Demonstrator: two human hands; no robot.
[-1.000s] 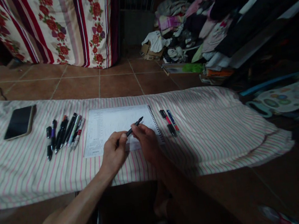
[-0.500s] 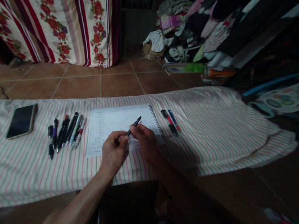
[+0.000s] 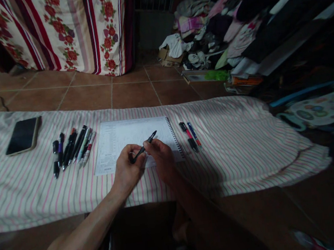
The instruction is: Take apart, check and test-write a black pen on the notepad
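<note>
A slim black pen (image 3: 142, 149) is held slantwise over the paper, its upper end pointing to the far right. My left hand (image 3: 130, 160) is closed around the pen's lower part. Higher up the barrel, my right hand (image 3: 159, 152) pinches it between thumb and fingers. Beneath both hands lies a spiral-bound notebook (image 3: 142, 124), its coil along the right side. Printed text shows on the sheet (image 3: 106, 156) at the left, and part of the page is hidden by my hands.
Left of the notebook lie several pens (image 3: 74, 148) in a row, with a phone (image 3: 23, 135) farther left. A red-and-black pen (image 3: 189, 137) and a blue-and-red pen (image 3: 194, 134) lie to the right. A striped cloth (image 3: 242, 144) covers the table. Clothes (image 3: 218, 25) are heaped beyond.
The pen has shifted slightly between my hands, and more of its lower end shows by my left hand. Both hands stay over the notebook.
</note>
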